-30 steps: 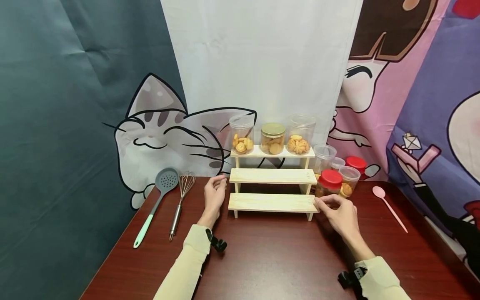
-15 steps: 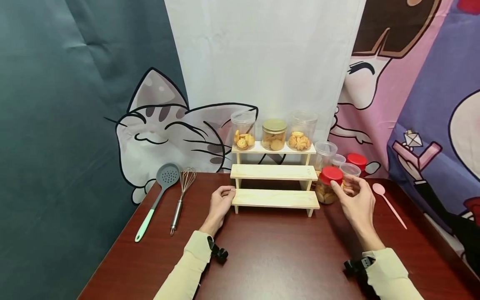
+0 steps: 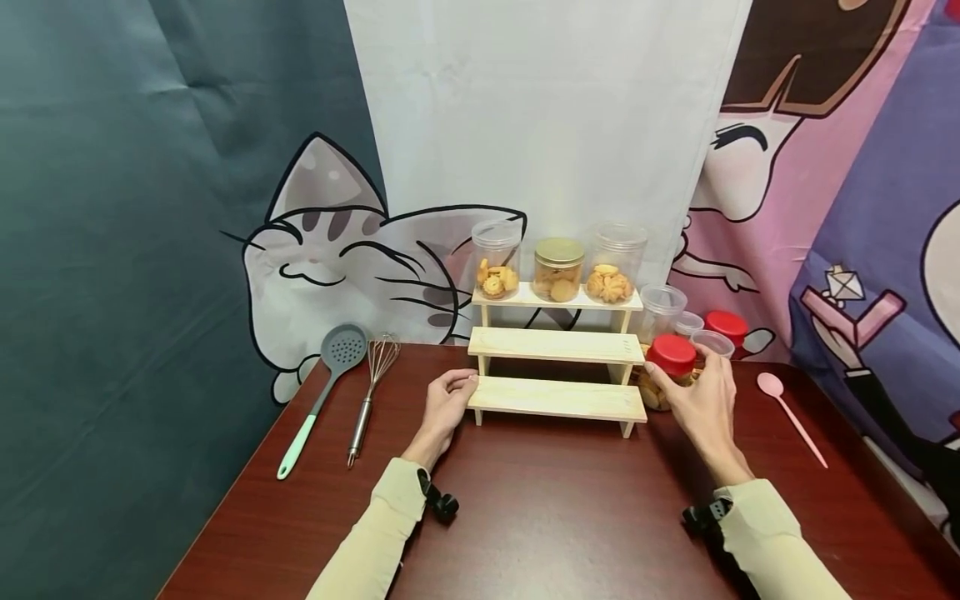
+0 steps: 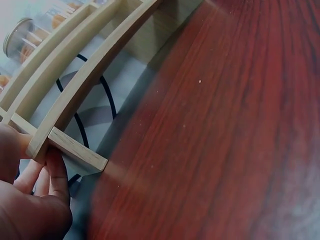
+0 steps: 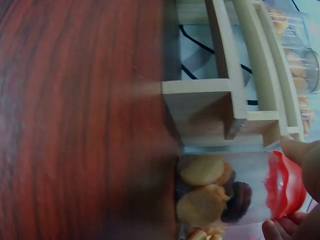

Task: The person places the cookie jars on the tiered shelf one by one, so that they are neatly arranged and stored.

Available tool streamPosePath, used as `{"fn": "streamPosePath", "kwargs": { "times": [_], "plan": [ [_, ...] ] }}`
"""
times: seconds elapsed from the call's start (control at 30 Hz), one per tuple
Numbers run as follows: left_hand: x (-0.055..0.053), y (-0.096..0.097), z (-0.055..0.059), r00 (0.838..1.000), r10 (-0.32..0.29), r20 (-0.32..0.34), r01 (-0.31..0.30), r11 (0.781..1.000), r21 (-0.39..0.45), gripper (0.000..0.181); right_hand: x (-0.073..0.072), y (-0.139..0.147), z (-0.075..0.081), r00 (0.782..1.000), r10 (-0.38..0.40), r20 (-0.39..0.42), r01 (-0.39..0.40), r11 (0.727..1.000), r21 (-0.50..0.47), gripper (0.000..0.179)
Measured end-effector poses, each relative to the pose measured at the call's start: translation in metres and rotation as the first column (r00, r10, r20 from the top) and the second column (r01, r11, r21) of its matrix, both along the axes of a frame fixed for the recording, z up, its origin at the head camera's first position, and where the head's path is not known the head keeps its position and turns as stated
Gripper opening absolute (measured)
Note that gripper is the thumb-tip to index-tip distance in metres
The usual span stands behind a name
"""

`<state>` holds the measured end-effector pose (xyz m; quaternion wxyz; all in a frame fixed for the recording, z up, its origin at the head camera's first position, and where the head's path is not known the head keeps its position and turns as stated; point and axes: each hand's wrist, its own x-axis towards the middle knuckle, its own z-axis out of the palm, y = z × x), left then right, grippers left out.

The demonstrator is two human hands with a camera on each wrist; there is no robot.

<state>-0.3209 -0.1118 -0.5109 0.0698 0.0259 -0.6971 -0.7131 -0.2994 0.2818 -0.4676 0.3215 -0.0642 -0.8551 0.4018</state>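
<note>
A three-step wooden display stand [image 3: 558, 397] stands on the table. My left hand [image 3: 442, 411] pinches the left end of its lowest step, thumb above and fingers [image 4: 56, 172] underneath in the left wrist view. At the stand's right side, my right hand [image 3: 701, 410] grips a clear jar with a red lid [image 3: 672, 356], thumb on one side of the lid and fingers on the other. Round cookies and some dark pieces show in that jar [image 5: 215, 187] in the right wrist view. The top step bears a gold-lidded jar [image 3: 558, 268] between two clear-lidded cookie jars.
Behind the gripped jar cluster more jars, among them a tall clear one [image 3: 663, 310] and another with a red lid [image 3: 726, 327]. A pink spoon [image 3: 792, 419] lies at the right. A slotted turner [image 3: 325, 400] and a whisk [image 3: 367, 400] lie at the left.
My left hand has come down onto the end of the lowest step. My right hand has left that step's right end and closed round the red-lidded jar. The head view has shifted slightly.
</note>
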Motion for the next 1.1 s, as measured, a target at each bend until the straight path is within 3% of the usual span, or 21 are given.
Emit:
{"fn": "streamPosePath", "kwargs": {
  "times": [0.23, 0.5, 0.7, 0.87, 1.1],
  "plan": [
    [0.001, 0.001, -0.001, 1.0, 0.0, -0.009, 0.0, 1.0, -0.007, 0.027, -0.002, 0.002, -0.002, 0.998, -0.014, -0.068, 0.015, 1.0, 0.018, 0.075],
    [-0.001, 0.003, -0.005, 1.0, -0.019, -0.022, 0.019, 1.0, -0.004, 0.029, 0.001, 0.006, 0.002, 0.998, -0.041, 0.036, 0.041, 0.999, 0.001, 0.075],
    [-0.001, 0.003, -0.005, 1.0, -0.025, -0.015, 0.025, 0.999, 0.025, 0.032, 0.005, 0.009, 0.008, 0.995, -0.067, 0.072, 0.069, 0.997, -0.025, 0.074],
    [0.0, 0.001, -0.005, 1.0, -0.028, -0.01, 0.028, 0.999, 0.04, 0.032, 0.006, 0.012, 0.017, 0.998, -0.067, 0.006, 0.067, 0.997, -0.046, 0.07],
    [-0.001, -0.002, -0.004, 1.0, -0.025, -0.012, 0.026, 0.999, 0.044, 0.032, 0.01, 0.009, 0.042, 0.994, -0.069, -0.085, 0.065, 0.996, -0.053, 0.07]
  ]
}}
